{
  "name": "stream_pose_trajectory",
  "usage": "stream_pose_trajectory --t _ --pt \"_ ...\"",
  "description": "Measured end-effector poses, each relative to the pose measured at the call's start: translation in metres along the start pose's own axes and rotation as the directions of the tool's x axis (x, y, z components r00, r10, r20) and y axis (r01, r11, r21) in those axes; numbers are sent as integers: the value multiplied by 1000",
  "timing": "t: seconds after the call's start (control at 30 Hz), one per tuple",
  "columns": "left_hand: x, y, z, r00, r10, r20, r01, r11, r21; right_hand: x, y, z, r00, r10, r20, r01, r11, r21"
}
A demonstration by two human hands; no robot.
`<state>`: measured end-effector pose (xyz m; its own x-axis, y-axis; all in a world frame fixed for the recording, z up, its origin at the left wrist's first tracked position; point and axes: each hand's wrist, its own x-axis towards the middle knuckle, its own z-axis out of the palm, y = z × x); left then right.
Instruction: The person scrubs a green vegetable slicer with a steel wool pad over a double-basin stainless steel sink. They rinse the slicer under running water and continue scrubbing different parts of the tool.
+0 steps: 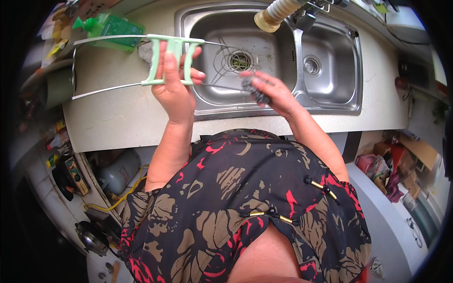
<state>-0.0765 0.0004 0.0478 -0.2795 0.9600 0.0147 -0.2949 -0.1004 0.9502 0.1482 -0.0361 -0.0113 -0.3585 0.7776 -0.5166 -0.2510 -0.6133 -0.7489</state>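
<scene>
My left hand grips the pale green plastic handle of a metal wire rack, holding it level above the counter and the left edge of the sink. Its wires run out on both sides of the handle, and those on the right reach over the large basin. In my right hand is a grey steel wool scourer, touching or very near the rack's lower right wire. Thin wire loops show over the basin by the drain, which holds green scraps. Whether the loops belong to the rack I cannot tell.
A green pump bottle lies or stands on the counter at the left, near a grey cloth or stone-like piece. A ribbed faucet hose hangs over the sink. The small basin is at the right; a gas cylinder stands below.
</scene>
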Motion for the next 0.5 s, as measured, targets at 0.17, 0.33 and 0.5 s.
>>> stream_pose_trajectory --t 0.17,0.33,0.5 --pt "8 5 -8 992 98 -82 -94 994 62 27 27 -82 925 109 -365 126 817 563" --pt "2 2 -7 994 106 4 -105 985 140 21 20 -47 935 99 -339 31 933 357" --pt "4 0 -5 994 110 28 -113 987 118 29 18 -29 952 -40 -303 114 967 229"
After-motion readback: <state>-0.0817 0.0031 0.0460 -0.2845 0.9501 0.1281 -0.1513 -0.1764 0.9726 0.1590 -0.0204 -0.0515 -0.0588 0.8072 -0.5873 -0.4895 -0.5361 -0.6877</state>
